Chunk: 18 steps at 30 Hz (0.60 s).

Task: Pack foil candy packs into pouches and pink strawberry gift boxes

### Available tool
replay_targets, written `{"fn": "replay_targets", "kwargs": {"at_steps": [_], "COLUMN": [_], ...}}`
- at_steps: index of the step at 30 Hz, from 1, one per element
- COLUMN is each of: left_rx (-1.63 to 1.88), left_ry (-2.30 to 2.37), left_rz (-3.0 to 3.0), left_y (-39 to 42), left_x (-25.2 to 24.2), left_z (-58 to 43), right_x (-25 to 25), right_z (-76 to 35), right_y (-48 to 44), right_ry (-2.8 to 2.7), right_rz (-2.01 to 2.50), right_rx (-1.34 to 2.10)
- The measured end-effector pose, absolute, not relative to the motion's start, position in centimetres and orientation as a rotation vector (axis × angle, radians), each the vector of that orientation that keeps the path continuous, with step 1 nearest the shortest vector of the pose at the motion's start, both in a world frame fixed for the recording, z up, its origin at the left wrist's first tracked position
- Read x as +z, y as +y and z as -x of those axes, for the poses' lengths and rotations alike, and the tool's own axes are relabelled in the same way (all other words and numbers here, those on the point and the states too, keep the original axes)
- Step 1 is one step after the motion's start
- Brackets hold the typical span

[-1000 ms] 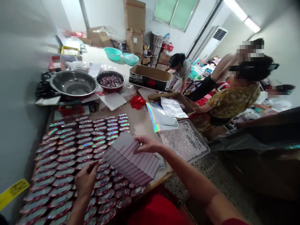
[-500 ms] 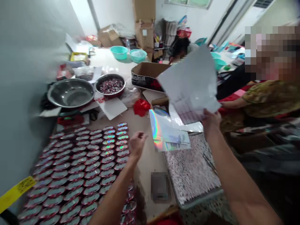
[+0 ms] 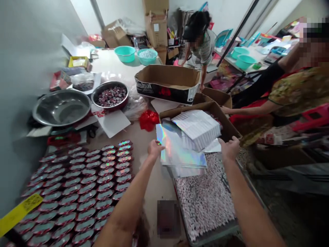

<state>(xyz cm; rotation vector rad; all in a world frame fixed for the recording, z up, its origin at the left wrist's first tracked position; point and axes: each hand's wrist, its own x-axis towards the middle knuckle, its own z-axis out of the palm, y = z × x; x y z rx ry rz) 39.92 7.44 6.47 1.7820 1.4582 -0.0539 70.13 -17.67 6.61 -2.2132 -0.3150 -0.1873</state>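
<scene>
My left hand (image 3: pixel 154 149) is curled at the left edge of a stack of shiny holographic sheets (image 3: pixel 180 152), fingers pinching that edge. My right hand (image 3: pixel 230 148) rests closed on the near right corner of an open cardboard box (image 3: pixel 226 125). A white sheet with pink lines (image 3: pixel 197 127) lies on top of the papers in that box, free of both hands. Rows of round shiny lids (image 3: pixel 84 185) cover the table to the left. A metal tray of small pink-white pieces (image 3: pixel 205 199) sits below the sheets.
A large steel basin (image 3: pixel 60 108), a bowl of dark round pieces (image 3: pixel 110 95) and a long cardboard box (image 3: pixel 167 82) stand further back. Two teal bowls (image 3: pixel 136 55) sit at the far end. Other people work at the right and back.
My right hand carried the lined white sheet up and right, then dropped it into the box and let go. My left hand moved from the lids to the holographic sheets.
</scene>
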Motion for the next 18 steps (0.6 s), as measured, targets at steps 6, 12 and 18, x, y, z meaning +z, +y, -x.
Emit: {"fn": "replay_targets", "kwargs": {"at_steps": [6,12,18], "left_rx": [-0.120,-0.250,-0.228], "left_ry": [1.348,1.358,1.374], "left_rz": [-1.872,-2.107,-2.183], "left_y": [9.2,10.9,10.6], "left_x": [7.6,10.5,11.2], "left_z": [-38.5,-36.2,-34.4], "right_x": [10.3,12.2,12.4], "right_z": [-60.8,-54.7,-53.2], "right_y": [-18.9,-17.8,-13.1], "right_ry": [-0.862,-1.185,-1.156], "right_rz": [2.296,2.326,2.377], "right_rx": [-0.470,-0.252,0.143]}}
